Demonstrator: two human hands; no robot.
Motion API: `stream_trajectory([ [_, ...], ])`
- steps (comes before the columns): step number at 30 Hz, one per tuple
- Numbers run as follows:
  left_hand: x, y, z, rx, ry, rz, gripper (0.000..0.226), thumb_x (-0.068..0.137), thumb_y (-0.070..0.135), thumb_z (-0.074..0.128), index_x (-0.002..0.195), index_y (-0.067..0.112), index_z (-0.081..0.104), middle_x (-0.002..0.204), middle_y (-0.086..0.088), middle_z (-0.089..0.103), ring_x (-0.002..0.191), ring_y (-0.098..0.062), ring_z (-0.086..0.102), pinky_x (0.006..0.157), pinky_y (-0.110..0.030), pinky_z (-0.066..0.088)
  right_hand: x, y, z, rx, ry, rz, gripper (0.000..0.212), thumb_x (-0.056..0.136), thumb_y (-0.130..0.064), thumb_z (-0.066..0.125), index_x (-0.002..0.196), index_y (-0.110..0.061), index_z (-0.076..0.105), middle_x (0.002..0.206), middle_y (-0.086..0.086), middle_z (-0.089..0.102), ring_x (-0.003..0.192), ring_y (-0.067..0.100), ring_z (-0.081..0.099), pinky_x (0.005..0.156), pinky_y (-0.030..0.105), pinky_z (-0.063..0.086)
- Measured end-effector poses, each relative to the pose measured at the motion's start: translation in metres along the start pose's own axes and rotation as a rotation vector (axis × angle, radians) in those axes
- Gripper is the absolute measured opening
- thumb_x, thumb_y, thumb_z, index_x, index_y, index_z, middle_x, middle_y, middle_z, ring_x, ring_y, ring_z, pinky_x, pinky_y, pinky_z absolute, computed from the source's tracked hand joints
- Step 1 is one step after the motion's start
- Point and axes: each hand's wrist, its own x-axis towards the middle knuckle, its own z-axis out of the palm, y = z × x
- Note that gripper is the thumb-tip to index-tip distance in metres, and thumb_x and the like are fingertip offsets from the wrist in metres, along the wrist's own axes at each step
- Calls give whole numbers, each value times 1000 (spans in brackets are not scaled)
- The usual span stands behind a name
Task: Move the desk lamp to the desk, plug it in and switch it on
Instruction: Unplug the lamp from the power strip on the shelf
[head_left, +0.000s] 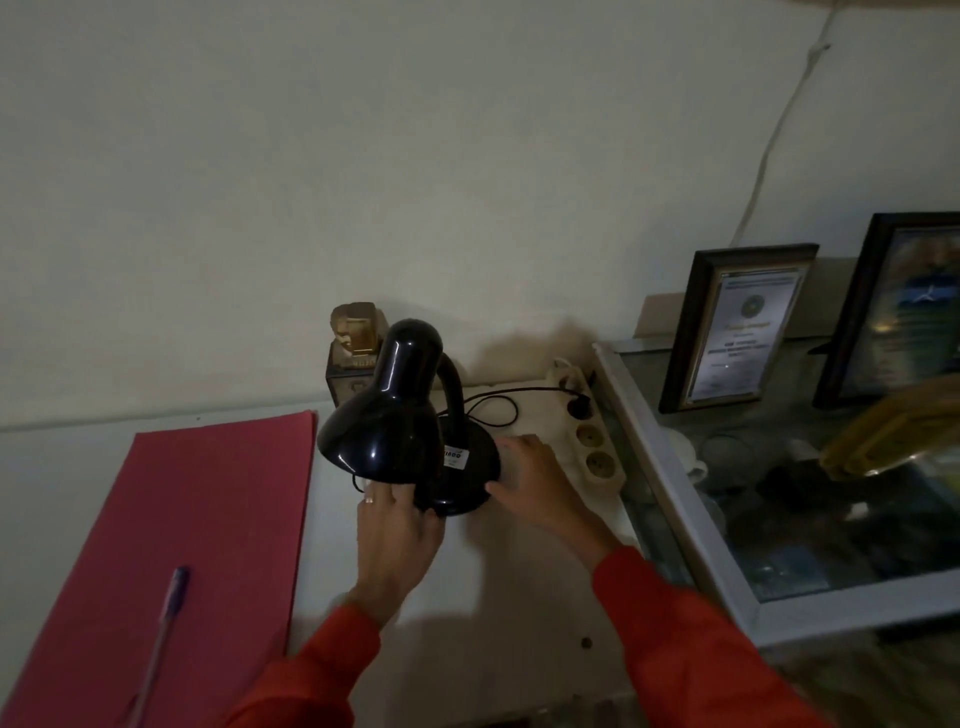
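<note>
Head view: white desk (519, 571) ran across the near frame, red folder (171, 519) on its left with a pen (161, 623) lying on it, glass cabinet (675, 499) butting the desk's right edge. Black desk lamp (395, 421) stood on the desk, centre far, shade drooped left, unlit. Left hand (397, 540) had fingers closed on the near-left rim of the base; right hand (530, 483) lay fingers spread against the base's right side, not clamped. Power strip (587, 431) sat just right of the lamp by the cabinet; black cord (493, 410) looped behind the base to a plug (579, 402) at the far socket, whether fully seated couldn't be told. Risks, judged: sliding the base could tug the short cord and loosen the plug; the top-heavy shade could tip the lamp left; dim room, the switch wasn't visible, so fingers might fumble for it.
</note>
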Motion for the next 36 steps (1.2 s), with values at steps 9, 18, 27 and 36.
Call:
stream_trajectory([
  [9,-4,65,39,-97,-119,141,41,70,11,70,110,12,64,115,-13,58,99,-31,55,81,-41,50,28,31,-102,-129,139,-34,24,84,-5,60,107,-2,62,110,15,61,100,27,59,81,29,47],
  [18,61,142,103,-180,-271,5,66,80,39,63,134,10,40,137,-16,44,122,-33,45,102,-39,37,79,51,-119,-602,-29,-266,33,79,1,62,110,-9,62,116,12,62,120,38,43,107,47,32],
  [27,66,153,138,-188,-328,-168,88,81,43,57,148,14,9,143,-13,36,124,-34,40,101,-45,33,96,50,-123,-816,-202,-117,38,85,-18,64,122,-10,57,143,25,33,137,40,22,113,44,23],
  [36,76,158,138,-63,-292,-161,91,75,52,58,146,13,16,131,-12,47,119,-34,46,98,-46,34,102,40,-131,-1080,-269,-296,34,83,-23,63,117,-16,59,120,10,61,118,30,46,116,53,16],
])
